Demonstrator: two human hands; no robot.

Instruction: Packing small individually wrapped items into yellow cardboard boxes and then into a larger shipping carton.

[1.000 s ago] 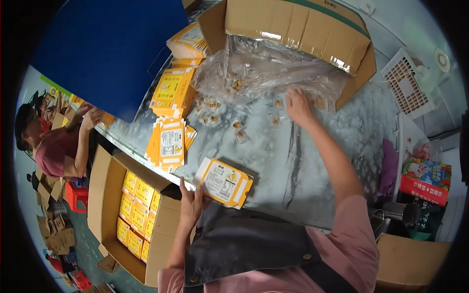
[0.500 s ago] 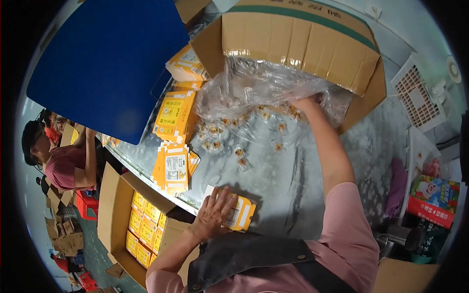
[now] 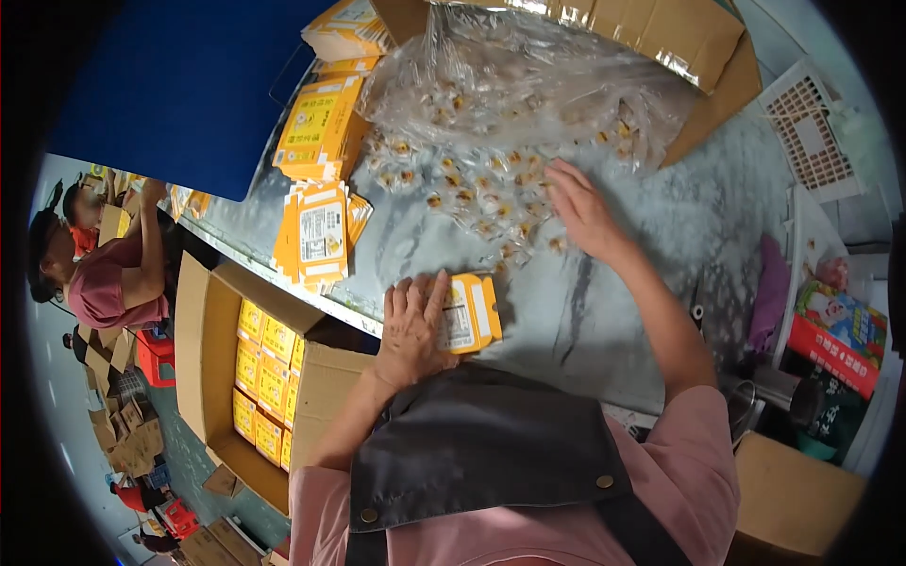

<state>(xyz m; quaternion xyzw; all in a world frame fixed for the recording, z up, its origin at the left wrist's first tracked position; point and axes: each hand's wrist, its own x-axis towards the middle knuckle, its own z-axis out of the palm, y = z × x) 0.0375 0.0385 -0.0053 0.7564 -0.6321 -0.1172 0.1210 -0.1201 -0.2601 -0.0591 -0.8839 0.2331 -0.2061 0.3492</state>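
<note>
Near the table's front edge, my left hand [image 3: 413,325] lies over the left end of a small yellow box [image 3: 483,313], holding it against the tabletop. White panels and an open flap show on the box's right end. Further forward, my right hand [image 3: 587,215] is stretched out with extended fingers beside a spread of small clear-wrapped pieces [image 3: 483,189] with yellow-brown centres. Its fingertips are close to the pieces at the right edge; nothing shows in its palm. Behind them a clear plastic bag [image 3: 538,90] spills out of a large brown carton [image 3: 651,38].
Stacked flat yellow boxes [image 3: 321,127] stand left of the pieces, with more yellow blanks [image 3: 316,236] nearer me. Below the table's left edge, an open carton [image 3: 193,358] holds several yellow boxes. A blue panel [image 3: 179,94] rises far left; a co-worker [image 3: 118,283] is beyond. A white basket [image 3: 812,132] stands right.
My right hand has come out of the plastic bag toward me. More wrapped pieces now lie spread on the table. My left hand stays on the yellow box; the view has shifted.
</note>
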